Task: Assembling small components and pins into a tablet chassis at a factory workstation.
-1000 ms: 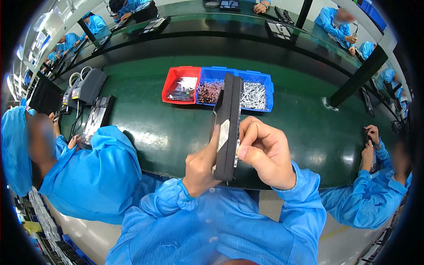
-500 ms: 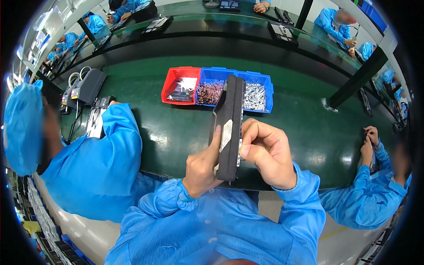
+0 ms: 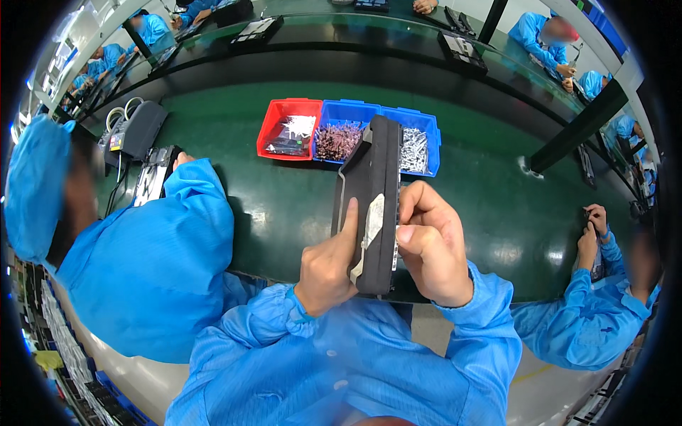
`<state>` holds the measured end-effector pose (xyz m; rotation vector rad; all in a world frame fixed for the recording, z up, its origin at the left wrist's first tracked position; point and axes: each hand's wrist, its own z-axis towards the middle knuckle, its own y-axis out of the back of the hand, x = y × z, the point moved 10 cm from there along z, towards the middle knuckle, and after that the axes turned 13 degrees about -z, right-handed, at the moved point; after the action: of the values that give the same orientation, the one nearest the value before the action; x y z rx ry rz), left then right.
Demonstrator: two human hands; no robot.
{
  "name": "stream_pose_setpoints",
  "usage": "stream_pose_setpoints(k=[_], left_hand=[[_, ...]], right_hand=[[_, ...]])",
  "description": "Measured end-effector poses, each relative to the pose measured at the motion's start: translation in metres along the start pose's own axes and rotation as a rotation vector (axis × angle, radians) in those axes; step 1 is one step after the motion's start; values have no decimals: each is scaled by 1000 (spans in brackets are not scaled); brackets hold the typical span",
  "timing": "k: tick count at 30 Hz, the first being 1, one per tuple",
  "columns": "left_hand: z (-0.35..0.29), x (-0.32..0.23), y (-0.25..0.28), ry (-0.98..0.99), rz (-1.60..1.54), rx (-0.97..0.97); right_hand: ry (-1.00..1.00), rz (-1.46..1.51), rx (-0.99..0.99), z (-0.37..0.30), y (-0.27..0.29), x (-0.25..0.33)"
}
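A thick black padded frame [image 3: 383, 163] stands on edge above the table, its right face turned mostly out of sight. My left hand [image 3: 325, 273] grips it from the left, index finger stretched along its side beside a torn whitish patch [image 3: 374, 220]. At the right face, where small pale parts show in a thin strip, my right hand [image 3: 435, 245] pinches with thumb and bent fingers. What lies between those fingertips is too small and hidden to make out.
Behind the frame, a red bin [image 3: 288, 145] holds white and dark pieces. Adjoining blue bins hold pinkish small parts [image 3: 337, 142] and silvery-white small parts [image 3: 414, 151]. Co-workers in blue sit close on my left [image 3: 153, 263] and right [image 3: 586, 312]. A grey box with cables [image 3: 138, 131] stands left.
The view has shifted slightly. The frame has tilted a little, and my right hand has stayed at its right face with the fingers still pinched.
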<state>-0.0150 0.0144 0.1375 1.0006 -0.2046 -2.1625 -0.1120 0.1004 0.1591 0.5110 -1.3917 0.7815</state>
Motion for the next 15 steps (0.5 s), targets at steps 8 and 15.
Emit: stream_pose_setpoints(k=[8, 15], left_hand=[[2, -6, -2, -7, 29, -3], [4, 0, 2, 53, -43, 9]], right_hand=[[209, 44, -6, -18, -11, 6], [245, 68, 15, -22, -17, 16]])
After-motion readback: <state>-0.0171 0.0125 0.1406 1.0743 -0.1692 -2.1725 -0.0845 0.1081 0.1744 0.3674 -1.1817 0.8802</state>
